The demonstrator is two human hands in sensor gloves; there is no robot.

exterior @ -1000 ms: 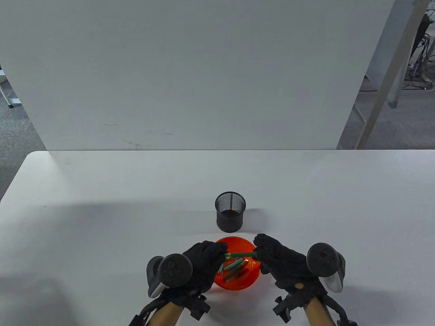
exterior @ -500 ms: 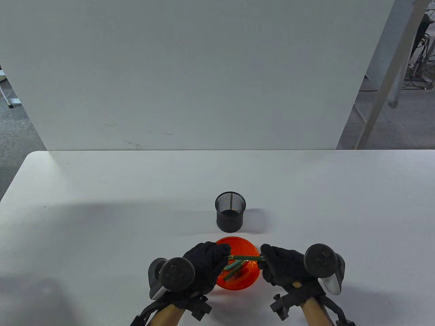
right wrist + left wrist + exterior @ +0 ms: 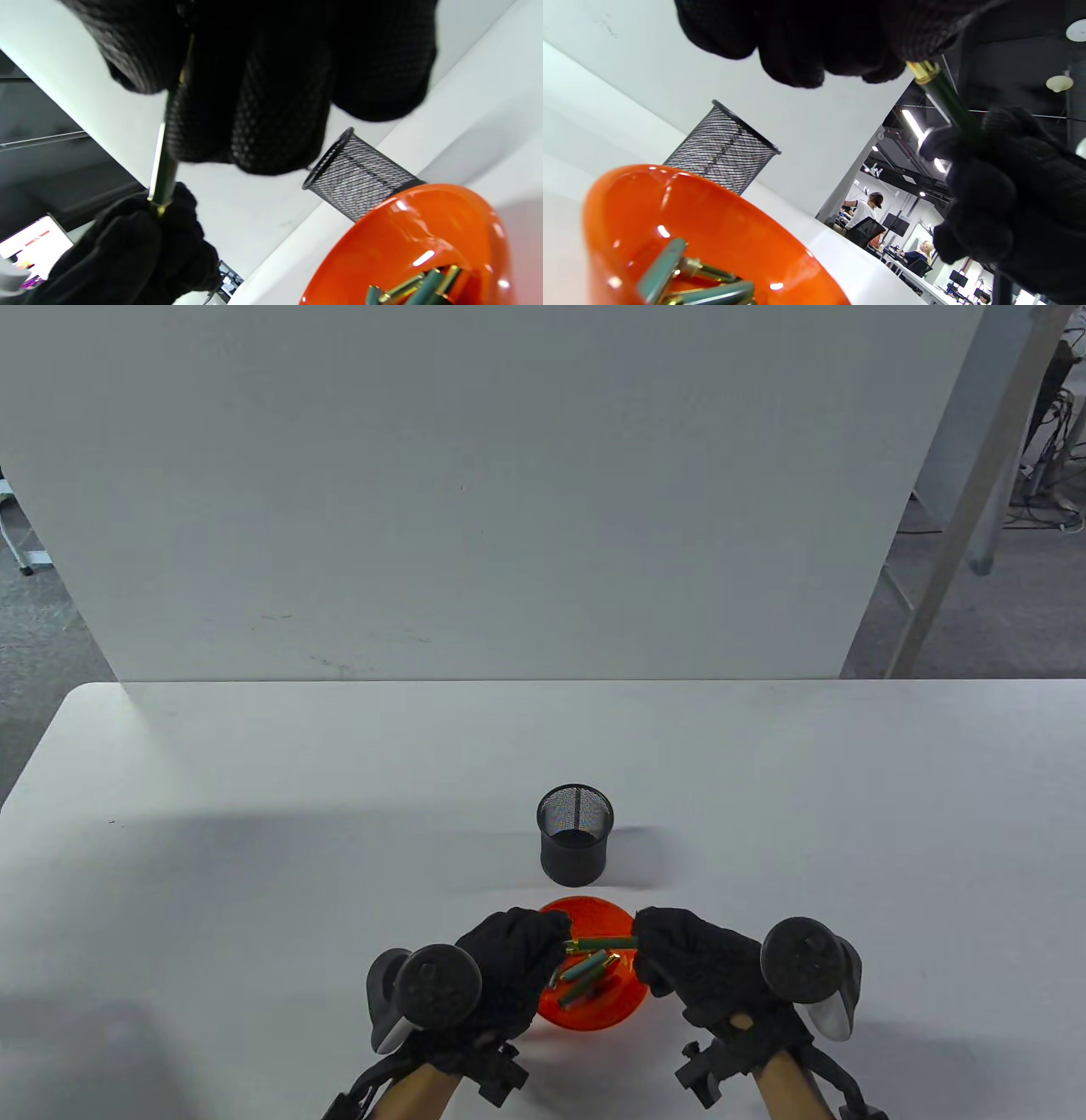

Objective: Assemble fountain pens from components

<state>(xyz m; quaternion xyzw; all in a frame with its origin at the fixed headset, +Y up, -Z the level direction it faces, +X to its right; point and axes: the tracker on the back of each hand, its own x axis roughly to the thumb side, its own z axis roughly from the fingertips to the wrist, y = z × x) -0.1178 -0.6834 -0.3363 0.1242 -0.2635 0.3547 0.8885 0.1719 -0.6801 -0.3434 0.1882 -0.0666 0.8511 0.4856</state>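
A dark green pen piece with a gold ring (image 3: 602, 942) (image 3: 946, 101) (image 3: 163, 169) lies level above the orange bowl (image 3: 564, 1018), held at both ends. My left hand (image 3: 522, 946) grips its left, gold-ringed end. My right hand (image 3: 662, 946) grips its right end. What the fists hide of the pen I cannot see. Several green and gold pen parts (image 3: 585, 971) (image 3: 687, 279) (image 3: 415, 288) lie loose in the bowl.
A black mesh pen cup (image 3: 574, 831) (image 3: 723, 150) (image 3: 356, 173) stands just behind the bowl. A white board rises along the table's far edge (image 3: 475, 678). Chairs, screens and people show far off in the left wrist view.
My right hand drew right and toward me half a second ago, then came back left. The green piece between the hands is level again as at the start.
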